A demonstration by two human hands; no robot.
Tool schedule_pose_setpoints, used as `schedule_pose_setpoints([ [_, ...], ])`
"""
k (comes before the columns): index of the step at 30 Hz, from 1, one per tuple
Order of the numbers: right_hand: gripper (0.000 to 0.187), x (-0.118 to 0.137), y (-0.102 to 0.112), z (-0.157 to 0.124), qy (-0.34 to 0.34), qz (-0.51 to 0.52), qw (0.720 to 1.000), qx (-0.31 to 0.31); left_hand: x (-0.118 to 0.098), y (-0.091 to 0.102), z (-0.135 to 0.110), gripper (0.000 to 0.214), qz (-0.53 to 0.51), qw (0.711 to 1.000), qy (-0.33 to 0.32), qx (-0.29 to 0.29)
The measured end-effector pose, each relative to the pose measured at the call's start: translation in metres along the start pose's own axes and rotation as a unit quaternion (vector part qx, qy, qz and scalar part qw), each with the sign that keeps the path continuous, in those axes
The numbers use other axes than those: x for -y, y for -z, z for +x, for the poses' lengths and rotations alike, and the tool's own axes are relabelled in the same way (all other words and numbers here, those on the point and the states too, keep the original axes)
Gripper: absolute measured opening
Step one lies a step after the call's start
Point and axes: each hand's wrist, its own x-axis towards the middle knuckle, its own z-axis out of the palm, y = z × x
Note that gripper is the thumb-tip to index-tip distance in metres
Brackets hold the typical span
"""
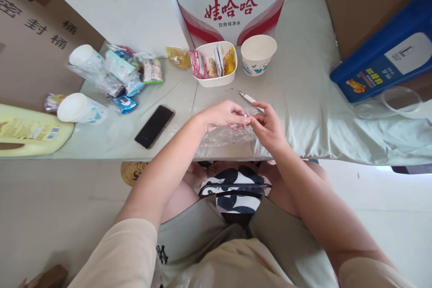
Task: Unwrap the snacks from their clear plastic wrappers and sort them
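Note:
Clear plastic film (224, 137) lies crumpled at the front of the table, and both hands meet over it. My left hand (225, 115) is closed, with its fingertips pinching part of the film. From the other side my right hand (268, 127) grips the film too, thumb and forefinger pressed together against the left fingertips. Just behind the hands rests a white pen-like tool (248, 97), its lower end hidden by the right hand. Beyond it, a white tub (216, 82) holds several small wrapped snacks, beside a paper bowl (258, 54) with a blue pattern.
A black phone (155, 127) lies left of the hands. Further left are wrapped snacks (119, 69) and paper cups (81, 109), one on its side. A yellow jug (37, 130) stands at the left edge. On the right are a blue container (381, 54) and a clear plastic cup (388, 103). Boxes (232, 9) line the back.

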Motion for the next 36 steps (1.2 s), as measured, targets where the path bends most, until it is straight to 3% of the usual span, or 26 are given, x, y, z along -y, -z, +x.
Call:
schedule_pose_setpoints([
  [2, 0.044, 0.000, 0.000, 0.001, 0.002, -0.013, 1.000, -0.005, 0.000, -0.002, -0.002, 0.012, 0.036, 0.999, 0.001, 0.009],
  [6, 0.039, 0.002, 0.000, 0.001, -0.001, -0.037, 0.999, -0.009, 0.003, 0.003, -0.003, 0.005, 0.070, 0.997, -0.017, -0.030],
  [18, 0.037, 0.004, -0.001, -0.001, -0.004, -0.041, 0.999, -0.014, 0.000, 0.011, -0.002, 0.014, 0.065, 0.997, -0.009, -0.028],
  [24, 0.038, 0.004, 0.003, -0.003, -0.006, -0.040, 0.999, -0.029, -0.005, 0.014, -0.004, 0.013, 0.065, 0.993, -0.030, -0.090],
  [30, 0.038, 0.004, 0.003, -0.004, -0.002, -0.040, 0.999, -0.028, 0.001, -0.009, -0.005, 0.051, 0.076, 0.993, -0.050, -0.070],
  [36, 0.036, 0.004, 0.003, -0.004, 0.001, -0.050, 0.999, -0.011, 0.006, -0.009, -0.004, 0.024, 0.066, 0.993, -0.042, -0.089],
])
